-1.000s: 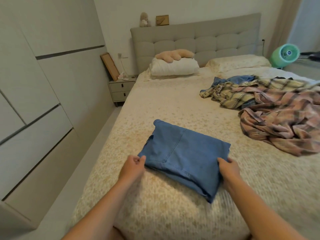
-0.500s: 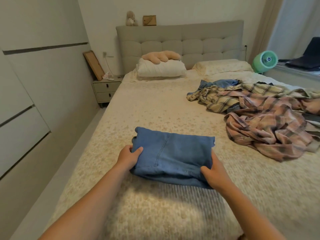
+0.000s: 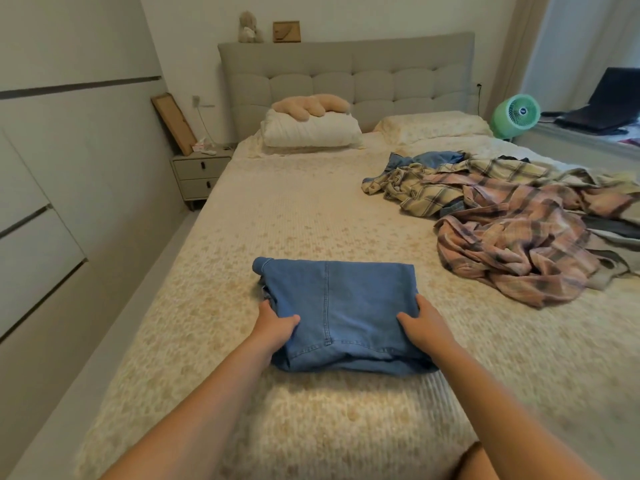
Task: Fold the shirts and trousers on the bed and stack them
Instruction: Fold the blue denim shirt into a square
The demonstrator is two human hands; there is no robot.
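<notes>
Head view: folded blue jeans [image 3: 341,310] on the bed [image 3: 294,216], near edge; my left hand [image 3: 277,327] grips their left side, my right hand [image 3: 424,325] their right, thumbs on top, fingers tucked beneath. Unfolded plaid shirts [image 3: 512,230] heaped well apart, far right.

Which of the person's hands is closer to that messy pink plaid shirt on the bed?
The right hand. It grips the folded jeans at the edge facing the pink plaid shirt. The left hand grips the jeans' opposite edge, farther away.
</notes>
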